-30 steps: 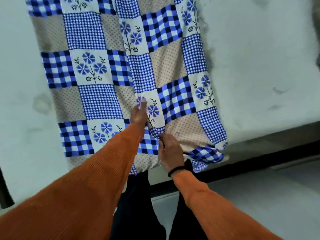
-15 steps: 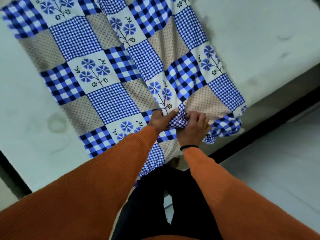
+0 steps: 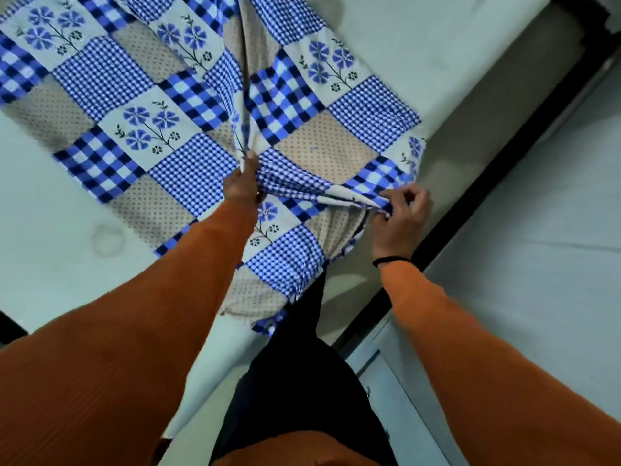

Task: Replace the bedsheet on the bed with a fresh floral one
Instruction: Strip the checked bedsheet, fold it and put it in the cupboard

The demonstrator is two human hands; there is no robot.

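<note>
A folded floral bedsheet (image 3: 141, 105), a patchwork of blue checks, beige dots and blue flowers, lies across the bare pale mattress (image 3: 437, 38). My left hand (image 3: 242, 183) is shut on a bunched fold of the sheet near its middle. My right hand (image 3: 401, 213) pinches the sheet's near edge further right, close to the mattress side. A band of cloth is stretched taut between the two hands. The sheet's near end hangs over the mattress edge against my dark trousers.
The dark bed frame (image 3: 470, 200) runs diagonally along the mattress's right side, with pale floor (image 3: 554, 247) beyond it. A faint ring stain (image 3: 107, 238) marks the mattress at the left. My legs stand against the bed's near edge.
My hands, together on one bunch of cloth half a second ago, have drawn apart, the right one moving right with the sheet's edge. A layer of the sheet is lifting open.
</note>
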